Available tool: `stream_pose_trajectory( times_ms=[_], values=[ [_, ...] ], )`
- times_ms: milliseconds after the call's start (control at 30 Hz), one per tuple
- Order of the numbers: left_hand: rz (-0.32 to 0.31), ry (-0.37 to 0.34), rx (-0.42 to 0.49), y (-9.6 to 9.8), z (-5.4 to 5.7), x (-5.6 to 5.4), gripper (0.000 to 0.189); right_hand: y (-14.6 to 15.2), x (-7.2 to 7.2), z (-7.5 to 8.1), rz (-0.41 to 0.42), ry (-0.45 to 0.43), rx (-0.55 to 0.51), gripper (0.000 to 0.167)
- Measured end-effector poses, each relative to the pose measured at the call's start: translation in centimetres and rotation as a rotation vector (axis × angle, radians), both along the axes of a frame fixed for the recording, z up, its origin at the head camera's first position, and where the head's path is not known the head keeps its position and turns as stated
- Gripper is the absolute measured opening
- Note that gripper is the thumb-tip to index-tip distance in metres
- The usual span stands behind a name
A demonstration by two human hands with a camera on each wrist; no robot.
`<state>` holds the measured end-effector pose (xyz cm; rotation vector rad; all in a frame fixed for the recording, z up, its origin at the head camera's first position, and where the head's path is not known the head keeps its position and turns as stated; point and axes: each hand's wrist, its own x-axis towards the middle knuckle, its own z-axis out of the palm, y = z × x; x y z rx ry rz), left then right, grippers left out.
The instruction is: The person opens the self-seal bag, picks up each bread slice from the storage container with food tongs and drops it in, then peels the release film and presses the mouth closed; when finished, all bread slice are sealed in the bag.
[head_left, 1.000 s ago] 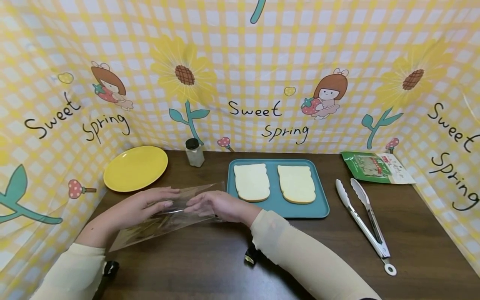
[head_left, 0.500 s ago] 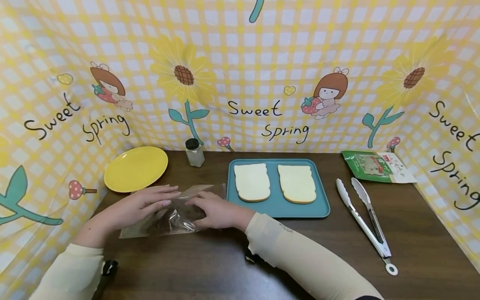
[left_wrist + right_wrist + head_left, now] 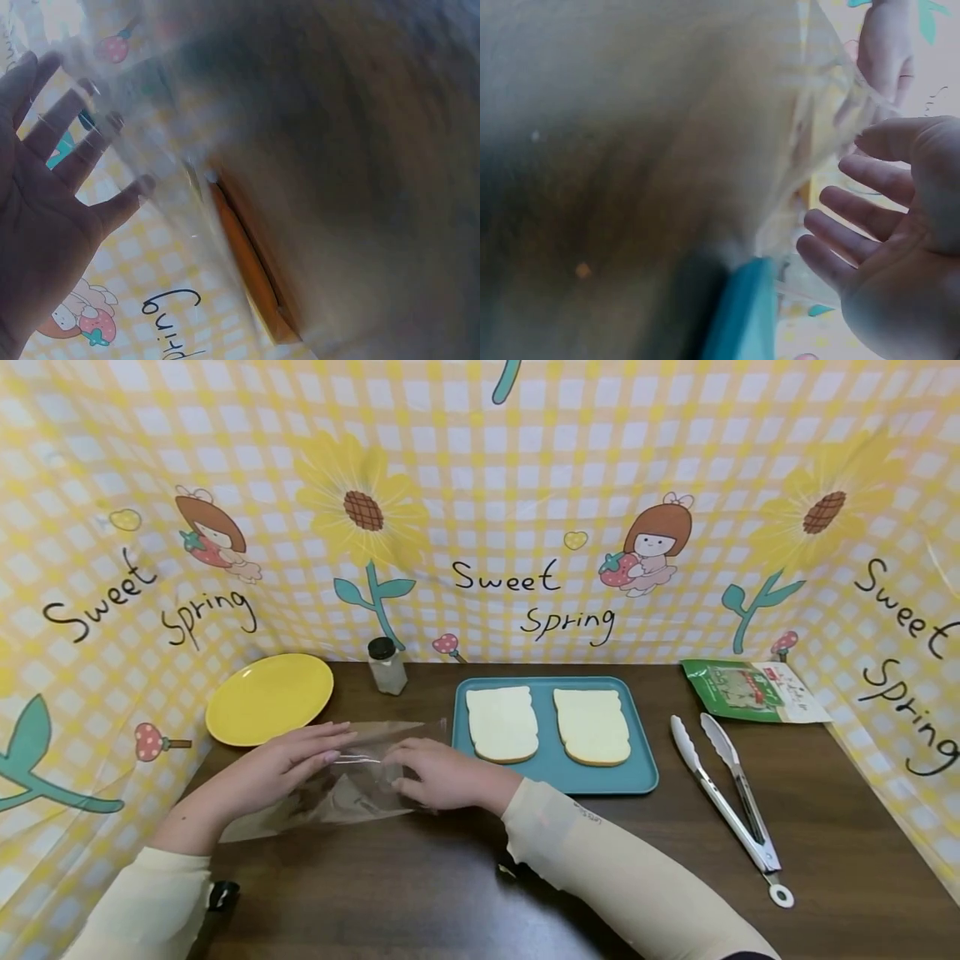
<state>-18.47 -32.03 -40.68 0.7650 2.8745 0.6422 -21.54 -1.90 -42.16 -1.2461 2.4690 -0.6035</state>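
A clear plastic bag (image 3: 360, 789) spans the space between both hands, at the left of the table in the head view. My left hand (image 3: 288, 764) lies along its left part with fingers extended. In the left wrist view the fingers (image 3: 67, 142) are spread against the film. At the bag's right part is my right hand (image 3: 438, 774), thumb and index finger apart. The right wrist view has its thumb tip at the edge of the film and the other fingers (image 3: 855, 214) fanned out loosely.
Behind the left hand lies a yellow plate (image 3: 270, 700), with a black-capped shaker (image 3: 387, 667) beside it. A blue tray (image 3: 555, 781) holds two bread slices (image 3: 502, 722). Tongs (image 3: 731, 802) and a green-and-white packet (image 3: 753, 692) lie at the right. Patterned cloth (image 3: 480, 510) walls the table.
The bag dropped and crinkled half a second ago, and now its lower left corner reaches further left. My right hand has turned from palm showing to its back showing. The left hand barely moves.
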Motion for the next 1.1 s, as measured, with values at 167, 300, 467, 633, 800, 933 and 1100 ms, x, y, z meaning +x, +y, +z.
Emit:
stream_pose_trajectory(
  times_ms=[167, 300, 467, 633, 800, 933, 1100],
  values=[
    [0.026, -0.01, -0.011, 0.4, 0.2, -0.1, 0.045, 1.2, 0.7, 1.5, -0.02, -0.013, -0.003, 0.043],
    [0.026, 0.016, -0.02, 0.5, 0.2, -0.2, 0.045, 2.5, 1.0, 2.3, -0.034, -0.007, -0.002, 0.043],
    [0.012, 0.052, -0.03, 0.6, -0.1, -0.2, 0.045, 4.5, 1.1, 2.3, -0.046, 0.005, -0.015, 0.041],
    [0.002, 0.055, -0.022, 0.7, 0.0, -0.2, 0.045, 7.0, 1.2, 2.7, -0.071, 0.011, -0.068, 0.04],
    [-0.008, 0.068, -0.024, 0.6, 0.0, -0.2, 0.044, 9.6, 1.2, 3.3, -0.09, -0.003, -0.141, 0.04],
    [-0.014, 0.092, -0.022, 0.5, -0.2, -0.2, 0.043, 11.7, 1.5, 4.0, -0.133, -0.01, -0.158, 0.041],
    [-0.007, 0.087, -0.024, 0.4, -0.3, -0.3, 0.042, 14.3, 1.9, 5.0, -0.202, 0.007, -0.169, 0.041]
  ],
)
